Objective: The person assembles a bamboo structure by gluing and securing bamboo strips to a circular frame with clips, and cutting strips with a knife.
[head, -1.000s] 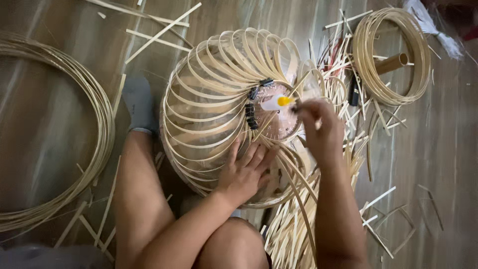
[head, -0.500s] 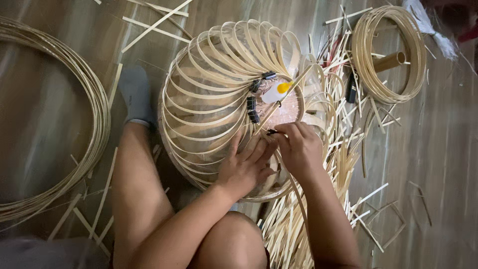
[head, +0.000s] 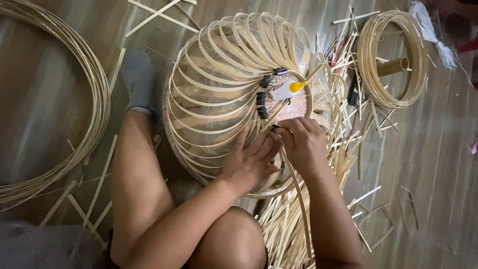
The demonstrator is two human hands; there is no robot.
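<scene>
The round bamboo-strip frame lies on the floor between my legs, right under my hands. My left hand rests flat on its curved ribs, fingers spread apart. My right hand sits just beside it, fingers pinched together on a thin bamboo strip at the frame's rim. Just beyond my fingers are black binder clips and a small glue bottle with a yellow tip. Farther right lies a coil of strips.

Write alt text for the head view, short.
Both hands, left hand and right hand, press bamboo strips onto a round bamboo frame on the floor, near black binder clips and a glue bottle.
</scene>
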